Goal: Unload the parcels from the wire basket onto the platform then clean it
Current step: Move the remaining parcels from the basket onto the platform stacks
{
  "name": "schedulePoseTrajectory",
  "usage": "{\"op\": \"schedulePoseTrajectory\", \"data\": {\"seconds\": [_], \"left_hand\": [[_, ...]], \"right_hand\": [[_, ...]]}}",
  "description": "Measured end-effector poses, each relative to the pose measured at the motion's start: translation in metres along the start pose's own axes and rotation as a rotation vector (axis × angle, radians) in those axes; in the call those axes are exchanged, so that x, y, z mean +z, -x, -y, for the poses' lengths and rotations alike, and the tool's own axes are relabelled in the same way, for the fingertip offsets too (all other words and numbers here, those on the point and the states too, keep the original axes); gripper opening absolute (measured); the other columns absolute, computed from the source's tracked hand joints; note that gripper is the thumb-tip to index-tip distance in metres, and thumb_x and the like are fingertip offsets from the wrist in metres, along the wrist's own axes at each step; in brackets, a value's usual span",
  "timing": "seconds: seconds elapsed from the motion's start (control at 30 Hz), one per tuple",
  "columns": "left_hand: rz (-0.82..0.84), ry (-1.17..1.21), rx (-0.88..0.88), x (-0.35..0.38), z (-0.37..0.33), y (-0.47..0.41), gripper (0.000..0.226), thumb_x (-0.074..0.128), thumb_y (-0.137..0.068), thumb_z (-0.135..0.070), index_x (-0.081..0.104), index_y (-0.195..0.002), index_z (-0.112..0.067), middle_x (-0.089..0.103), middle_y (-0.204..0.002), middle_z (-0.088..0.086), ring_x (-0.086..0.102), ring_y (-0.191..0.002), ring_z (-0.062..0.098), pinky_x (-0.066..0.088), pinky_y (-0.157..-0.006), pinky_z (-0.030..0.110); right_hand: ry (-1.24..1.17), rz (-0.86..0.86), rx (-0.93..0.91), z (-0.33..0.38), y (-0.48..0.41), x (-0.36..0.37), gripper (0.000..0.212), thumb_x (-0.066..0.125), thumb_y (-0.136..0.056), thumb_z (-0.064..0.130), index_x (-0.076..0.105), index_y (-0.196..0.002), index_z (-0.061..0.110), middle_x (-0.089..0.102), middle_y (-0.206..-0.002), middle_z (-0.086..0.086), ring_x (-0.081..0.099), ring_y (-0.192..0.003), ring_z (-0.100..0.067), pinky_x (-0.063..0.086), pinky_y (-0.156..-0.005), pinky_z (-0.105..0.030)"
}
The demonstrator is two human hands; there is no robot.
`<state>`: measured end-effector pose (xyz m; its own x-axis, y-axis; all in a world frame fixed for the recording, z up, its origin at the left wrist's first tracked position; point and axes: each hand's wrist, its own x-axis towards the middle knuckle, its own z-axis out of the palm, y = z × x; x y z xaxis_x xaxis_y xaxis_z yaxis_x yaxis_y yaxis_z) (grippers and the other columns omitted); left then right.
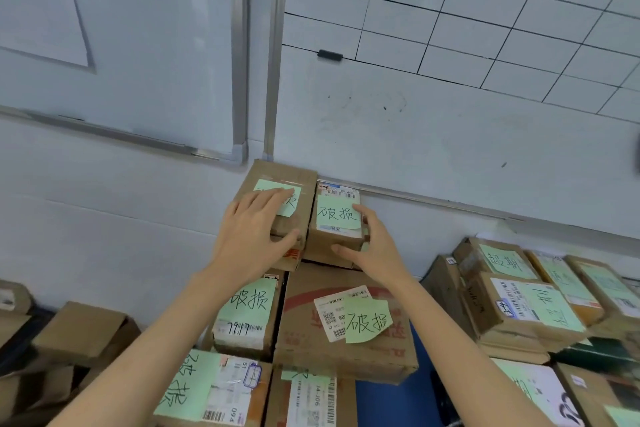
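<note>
Two small cardboard parcels with green notes stand side by side on top of a stack against the white wall. My left hand [252, 236] grips the left top parcel [294, 180], fingers over its note and thumb on its front. My right hand [370, 246] holds the right top parcel [337, 215] at its right side and front corner. Under them lies a wide flat box [346, 322] with a shipping label and a green note, and beside it a smaller labelled parcel [247, 315]. No wire basket shows in this view.
Another pile of labelled parcels [519, 302] stands to the right, with more boxes at the lower right. Plain brown cartons [83, 329] sit low on the left. A blue surface [384, 402] shows between the piles. Whiteboards hang on the wall behind.
</note>
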<state>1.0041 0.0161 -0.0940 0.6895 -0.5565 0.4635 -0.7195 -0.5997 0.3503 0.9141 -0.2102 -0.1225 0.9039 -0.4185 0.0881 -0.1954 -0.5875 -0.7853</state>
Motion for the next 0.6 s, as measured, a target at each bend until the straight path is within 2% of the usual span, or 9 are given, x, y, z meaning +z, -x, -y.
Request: {"op": "schedulePoseTrajectory", "data": {"seconds": [0.1,0.2,0.37,0.47,0.6], "left_hand": [[-0.011,-0.037,0.029,0.001,-0.006,-0.001,0.066,0.04,-0.084,-0.059,0.051,-0.14,-0.025,0.054,-0.141,-0.007,0.044,-0.129,0.017,0.029,-0.106,0.035],[0.007,-0.058,0.067,0.003,-0.02,-0.006,0.065,0.04,-0.086,-0.06,0.049,-0.14,-0.026,0.052,-0.142,-0.008,0.044,-0.13,0.017,0.029,-0.106,0.035],[0.034,-0.016,0.16,0.015,-0.071,-0.018,0.066,0.035,-0.086,-0.06,0.049,-0.141,-0.025,0.053,-0.142,-0.006,0.044,-0.13,0.02,0.029,-0.108,0.038],[0.066,0.026,0.224,0.028,-0.117,-0.023,0.067,0.036,-0.084,-0.058,0.052,-0.14,-0.024,0.054,-0.142,-0.004,0.047,-0.13,0.022,0.029,-0.108,0.039],[0.126,0.075,0.339,0.051,-0.186,-0.02,0.068,0.037,-0.084,-0.057,0.055,-0.137,-0.019,0.058,-0.138,0.002,0.052,-0.124,0.027,0.031,-0.101,0.037]], "right_hand": [[0.029,0.024,-0.004,0.006,0.007,-0.005,0.086,0.081,-0.078,0.042,0.029,-0.147,0.038,0.04,-0.144,0.004,0.046,-0.121,-0.008,0.042,-0.105,-0.033],[0.112,-0.005,-0.014,0.009,0.018,-0.025,0.08,0.071,-0.084,0.051,0.027,-0.15,0.037,0.034,-0.151,0.006,0.039,-0.13,-0.009,0.036,-0.106,-0.033],[0.451,-0.12,-0.083,0.001,0.051,-0.084,0.069,0.055,-0.094,0.054,0.027,-0.153,0.03,0.03,-0.157,0.002,0.03,-0.143,-0.017,0.03,-0.116,-0.039],[0.622,-0.192,-0.022,-0.013,0.082,-0.127,0.069,0.049,-0.094,0.058,0.028,-0.154,0.031,0.023,-0.161,-0.001,0.021,-0.148,-0.019,0.024,-0.119,-0.044],[0.753,-0.264,0.086,-0.032,0.14,-0.189,0.065,0.046,-0.095,0.06,0.031,-0.152,0.031,0.023,-0.16,-0.002,0.02,-0.148,-0.021,0.023,-0.117,-0.042]]}}
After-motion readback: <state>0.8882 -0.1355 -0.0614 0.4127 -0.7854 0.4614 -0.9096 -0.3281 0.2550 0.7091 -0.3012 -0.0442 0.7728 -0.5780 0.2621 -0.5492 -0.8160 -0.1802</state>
